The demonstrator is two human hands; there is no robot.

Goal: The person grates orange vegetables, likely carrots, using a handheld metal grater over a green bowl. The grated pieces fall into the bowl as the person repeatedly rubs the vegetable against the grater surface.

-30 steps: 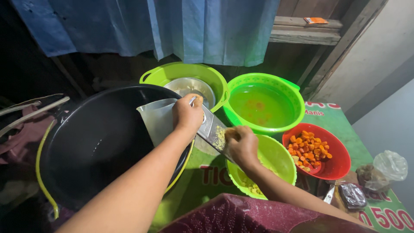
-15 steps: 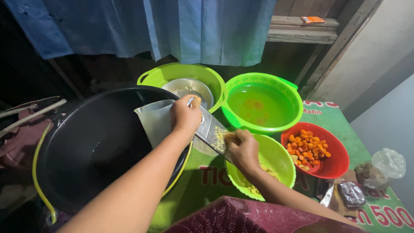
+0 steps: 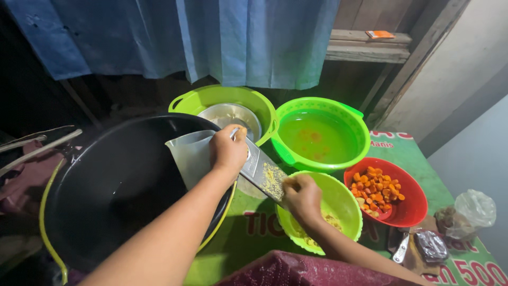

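Since the earlier frame, right hand (image 3: pixel 302 197) has slid down the grater (image 3: pixel 263 172), closed on a small piece; left hand (image 3: pixel 228 150) grips its upper end, long axis slanting lower right over the small green bowl (image 3: pixel 344 204).

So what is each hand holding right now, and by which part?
The left hand grips the grater by its top end. The right hand presses a small piece against its lower face; the piece is hidden by the fingers.

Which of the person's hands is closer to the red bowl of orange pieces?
The right hand. It presses on the lower end of the metal grater over the small green bowl, right beside the red bowl. The left hand grips the grater's top end, farther away.
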